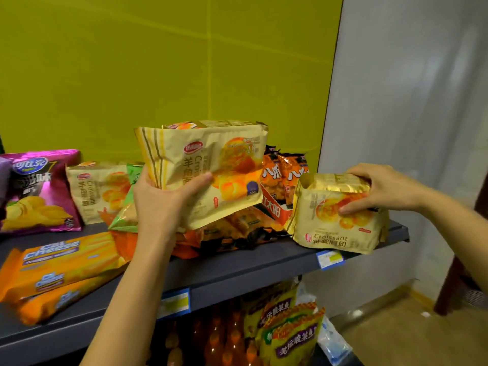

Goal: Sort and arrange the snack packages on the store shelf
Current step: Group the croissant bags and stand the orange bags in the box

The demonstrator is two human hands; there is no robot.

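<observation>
Now the left hand [158, 204] grips the large croissant bag [211, 165] at its lower left corner, thumb on the front, and holds it raised over the middle of the shelf [237, 268], long side about level. The right hand [375, 188] clasps from above the small croissant bag [338, 225], which stands at the shelf's right end. The standing croissant bag [97, 191] is at the back, to the left, so the left hand seems the nearer one.

Background surfaces
Flat yellow-green wall panel [158, 62] meets a pale grey wall [409, 88] (faintly glossy); tan floor [396, 344] lies below it.
</observation>
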